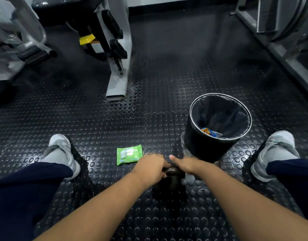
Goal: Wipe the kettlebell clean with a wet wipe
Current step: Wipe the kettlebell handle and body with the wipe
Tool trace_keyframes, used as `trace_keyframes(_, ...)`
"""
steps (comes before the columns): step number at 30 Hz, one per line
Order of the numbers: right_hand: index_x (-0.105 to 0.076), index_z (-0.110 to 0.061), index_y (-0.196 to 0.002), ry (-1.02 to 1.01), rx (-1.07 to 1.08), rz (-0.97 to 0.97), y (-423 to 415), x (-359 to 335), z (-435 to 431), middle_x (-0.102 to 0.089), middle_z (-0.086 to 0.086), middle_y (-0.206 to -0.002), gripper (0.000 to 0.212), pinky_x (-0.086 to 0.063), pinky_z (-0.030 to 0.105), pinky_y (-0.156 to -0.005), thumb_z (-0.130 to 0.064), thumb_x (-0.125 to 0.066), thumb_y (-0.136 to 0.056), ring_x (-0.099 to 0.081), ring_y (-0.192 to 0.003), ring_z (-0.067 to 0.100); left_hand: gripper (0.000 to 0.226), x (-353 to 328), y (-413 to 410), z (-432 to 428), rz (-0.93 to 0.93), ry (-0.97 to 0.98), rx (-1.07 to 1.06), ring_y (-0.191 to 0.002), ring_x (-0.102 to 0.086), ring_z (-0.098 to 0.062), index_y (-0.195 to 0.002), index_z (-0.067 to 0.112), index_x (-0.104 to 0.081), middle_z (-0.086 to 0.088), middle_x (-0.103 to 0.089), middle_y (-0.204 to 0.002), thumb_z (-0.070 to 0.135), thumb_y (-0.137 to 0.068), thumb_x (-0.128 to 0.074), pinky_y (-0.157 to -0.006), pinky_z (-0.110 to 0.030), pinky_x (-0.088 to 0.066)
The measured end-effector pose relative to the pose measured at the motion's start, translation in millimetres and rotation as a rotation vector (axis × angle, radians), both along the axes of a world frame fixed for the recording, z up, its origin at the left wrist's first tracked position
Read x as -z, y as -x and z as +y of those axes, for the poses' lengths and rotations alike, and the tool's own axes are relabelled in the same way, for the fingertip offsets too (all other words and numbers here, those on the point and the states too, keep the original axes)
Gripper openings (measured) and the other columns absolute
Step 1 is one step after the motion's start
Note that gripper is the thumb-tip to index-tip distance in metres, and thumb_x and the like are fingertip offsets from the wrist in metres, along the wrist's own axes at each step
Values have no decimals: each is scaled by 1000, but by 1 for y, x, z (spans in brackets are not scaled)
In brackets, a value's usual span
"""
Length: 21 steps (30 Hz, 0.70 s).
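Hands are both down on the kettlebell [173, 170], which sits on the floor between the feet. The left hand [150, 168] is curled round its handle. The right hand [186, 164] lies on the other end, fingers hidden, so I can't call its grip.

Danger: no wipe is out yet. A lift or tilt could knock the bin [201, 146], just beyond-right of the kettlebell.

Count: left shoe [60, 150], one wipe packet [129, 153] beyond-left of the kettlebell, one kettlebell, one bin, right shoe [274, 150].

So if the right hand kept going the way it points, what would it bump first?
Most likely the left hand, gripping the kettlebell handle close beside the right hand. Beyond that lies the green wipes pack, though depth is unclear.
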State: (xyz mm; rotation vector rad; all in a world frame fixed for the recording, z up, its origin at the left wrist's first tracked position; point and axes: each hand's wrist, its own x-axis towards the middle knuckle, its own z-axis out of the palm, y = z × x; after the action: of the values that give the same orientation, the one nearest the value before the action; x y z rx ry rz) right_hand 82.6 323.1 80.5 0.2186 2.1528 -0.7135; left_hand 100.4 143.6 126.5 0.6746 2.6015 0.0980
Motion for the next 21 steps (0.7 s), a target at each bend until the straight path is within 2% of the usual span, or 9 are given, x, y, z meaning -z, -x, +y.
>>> trace_keyframes(2, -55, -14, -142, -4, 17, -26, -2, 4, -2, -49, 14, -150, 92, -32, 42, -117, -82, -25, -89, -46, -137, 30, 46, 1, 0, 0, 4, 2, -1, -117, -58, -25, -138, 42, -60, 0, -59, -123, 37, -94, -70, -92, -37, -51)
trace_keyframes(6, -60, -18, -137, -39, 51, -18, -2, 7, -4, -56, 13, -143, 111, -37, 44, -112, -97, -19, -71, -53, -129, 29, 46, 1, 5, -1, -15, -18, -15, -118, -59, -24, -137, 41, -62, 1, -61, -124, 36, -91, -72, -91, -35, -51)
trace_keyframes(11, -50, -14, -146, -42, -57, 3, 6, -14, 1, -44, 12, -155, 96, -31, 38, -115, -85, -21, -88, -43, -141, 28, 45, -1, 6, 0, -39, -5, -29, -120, -59, -24, -135, 39, -64, 2, -62, -128, 37, -91, -74, -94, -39, -53)
trace_keyframes(16, -54, -20, -144, -38, -145, -71, 25, -26, -2, -42, 8, -157, 122, -33, 45, -117, -103, -22, -62, -43, -141, 28, 40, -2, 7, 1, -60, 12, -31, -115, -60, -25, -129, 38, -67, 1, -63, -122, 36, -90, -74, -87, -39, -54)
trace_keyframes(21, -47, -16, -149, -59, -173, -80, 18, -15, -10, -35, 11, -161, 95, -22, 44, -120, -84, -19, -88, -31, -148, 29, 37, -1, 7, 1, -57, 9, -31, -116, -62, -24, -124, 38, -68, 3, -63, -124, 36, -88, -75, -88, -38, -54)
